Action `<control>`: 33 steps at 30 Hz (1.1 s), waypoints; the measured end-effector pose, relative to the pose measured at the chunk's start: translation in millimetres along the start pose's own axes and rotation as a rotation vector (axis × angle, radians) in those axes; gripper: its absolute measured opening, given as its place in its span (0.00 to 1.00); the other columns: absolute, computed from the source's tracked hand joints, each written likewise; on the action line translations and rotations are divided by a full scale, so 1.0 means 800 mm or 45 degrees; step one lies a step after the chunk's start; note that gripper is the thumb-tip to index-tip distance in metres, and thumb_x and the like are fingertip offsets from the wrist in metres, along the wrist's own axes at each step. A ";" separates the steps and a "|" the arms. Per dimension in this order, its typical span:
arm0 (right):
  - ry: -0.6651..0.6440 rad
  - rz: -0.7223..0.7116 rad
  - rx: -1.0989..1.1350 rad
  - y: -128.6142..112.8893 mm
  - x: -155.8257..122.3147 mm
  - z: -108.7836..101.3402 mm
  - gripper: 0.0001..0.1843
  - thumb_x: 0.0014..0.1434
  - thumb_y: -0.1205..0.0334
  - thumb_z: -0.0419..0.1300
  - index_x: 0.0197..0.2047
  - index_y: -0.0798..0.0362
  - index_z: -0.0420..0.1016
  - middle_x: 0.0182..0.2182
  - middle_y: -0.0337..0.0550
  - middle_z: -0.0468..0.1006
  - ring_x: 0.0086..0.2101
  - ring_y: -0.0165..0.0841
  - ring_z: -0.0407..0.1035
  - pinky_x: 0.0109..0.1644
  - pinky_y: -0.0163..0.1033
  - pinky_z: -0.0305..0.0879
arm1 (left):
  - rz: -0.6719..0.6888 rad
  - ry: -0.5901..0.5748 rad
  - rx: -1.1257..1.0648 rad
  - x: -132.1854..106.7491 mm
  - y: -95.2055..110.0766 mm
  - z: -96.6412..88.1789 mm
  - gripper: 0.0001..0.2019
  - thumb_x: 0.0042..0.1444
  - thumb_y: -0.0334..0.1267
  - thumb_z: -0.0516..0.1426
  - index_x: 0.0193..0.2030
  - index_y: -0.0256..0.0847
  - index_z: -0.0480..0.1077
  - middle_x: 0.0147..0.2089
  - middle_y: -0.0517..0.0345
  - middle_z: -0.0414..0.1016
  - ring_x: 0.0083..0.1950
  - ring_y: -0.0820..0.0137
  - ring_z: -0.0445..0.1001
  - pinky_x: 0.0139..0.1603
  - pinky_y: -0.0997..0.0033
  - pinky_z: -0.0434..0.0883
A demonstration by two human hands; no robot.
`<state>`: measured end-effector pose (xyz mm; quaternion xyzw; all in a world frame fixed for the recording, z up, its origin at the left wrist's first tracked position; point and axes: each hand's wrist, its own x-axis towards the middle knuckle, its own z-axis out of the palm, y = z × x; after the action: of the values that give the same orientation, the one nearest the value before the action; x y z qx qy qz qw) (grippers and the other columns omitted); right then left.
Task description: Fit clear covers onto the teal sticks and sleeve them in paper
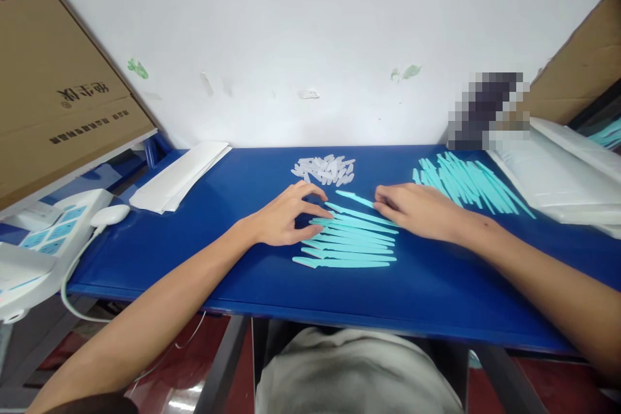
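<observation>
Head view: blue flat-topped desk, a row of slim turquoise plastic-looking sticks lying roughly side by side in front of the torso, narrow notched ends to the left.

Right hand: thumb and index finger closed together on the right end of one slim turquoise stick at the far side of the row; its notched end points left. Left hand: fingers spread and curved, tips over the left ends of the row. Can't tell if they press on any stick or just hover.

Near the wall, behind the row: heap of small translucent whitish flat pieces. Right, past the right hand: loose pile of more turquoise sticks, next to whitish plastic-looking bags.

Handling, my read: sticks look very light, fairly stiff, smooth, so likely to slide and roll over each other. The notched end looks like the thinnest, most fragile part. Best hold: thumb and index across the plain broad end or mid-length, clear of the notch. Light pinch should do; squeezing hard gains nothing.
</observation>
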<state>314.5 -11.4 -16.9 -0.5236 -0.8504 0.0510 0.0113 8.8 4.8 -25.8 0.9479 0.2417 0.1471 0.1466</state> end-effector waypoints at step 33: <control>0.079 -0.206 0.211 -0.008 0.001 0.013 0.20 0.70 0.42 0.48 0.40 0.49 0.67 0.37 0.43 0.71 0.34 0.36 0.66 0.37 0.41 0.58 | -0.008 0.086 0.148 -0.002 -0.001 -0.006 0.21 0.71 0.50 0.51 0.63 0.46 0.72 0.63 0.45 0.67 0.63 0.53 0.65 0.63 0.49 0.63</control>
<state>307.5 -14.1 -26.4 -0.4518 -0.8820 0.1037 0.0850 5.7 5.8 -21.7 0.9485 0.2578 0.1642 0.0834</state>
